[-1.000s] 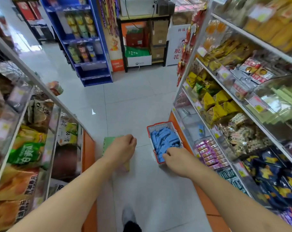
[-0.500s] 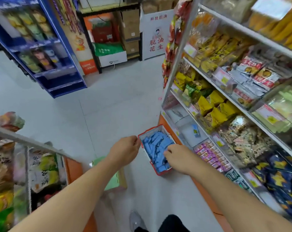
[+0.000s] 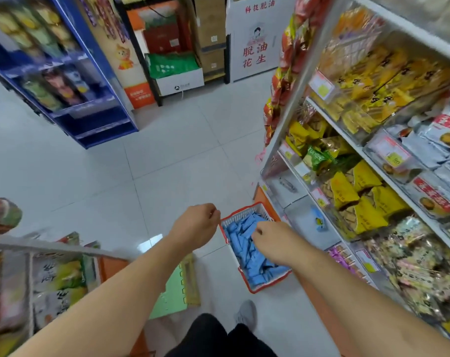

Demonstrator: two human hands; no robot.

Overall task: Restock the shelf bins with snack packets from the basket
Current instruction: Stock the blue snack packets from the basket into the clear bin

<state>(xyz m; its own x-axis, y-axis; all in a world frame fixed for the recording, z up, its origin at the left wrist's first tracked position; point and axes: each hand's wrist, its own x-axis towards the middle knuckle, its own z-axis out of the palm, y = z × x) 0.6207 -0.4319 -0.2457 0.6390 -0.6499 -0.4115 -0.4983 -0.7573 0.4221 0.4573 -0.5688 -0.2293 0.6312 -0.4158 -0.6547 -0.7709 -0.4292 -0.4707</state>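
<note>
While a dark trouser leg [image 3: 213, 336] and grey shoe [image 3: 247, 314] stand on the pale floor tiles [image 3: 167, 163], both bare arms reach forward and down. Left hand [image 3: 195, 226] hangs just beside the basket's left rim, fingers curled under, nothing seen in them. Right hand [image 3: 272, 242] is down over the blue packets [image 3: 247, 253]; its fingers are curled in among them, but whether it pinches 1 I cannot tell.

Basket [image 3: 267, 280], red-rimmed, white mesh, sits on the floor hard against the orange base of the right shelving [image 3: 296, 119], long axis running away from the person, leaning slightly left at the far end. Packets inside lie mostly lengthways along it.

Left of the basket, a folded green crate [image 3: 171, 295] lies flat; open tile stretches beyond. Lowest clear bin [image 3: 306, 225], just right of the basket, holds a single small blue packet [image 3: 319, 221].

Against 0.5 s ago, the view has swung right and closer, and the right hand has pushed further in over the packets. Farther off, a blue display rack [image 3: 90, 104] and cardboard boxes [image 3: 211, 29] close the aisle.
</note>
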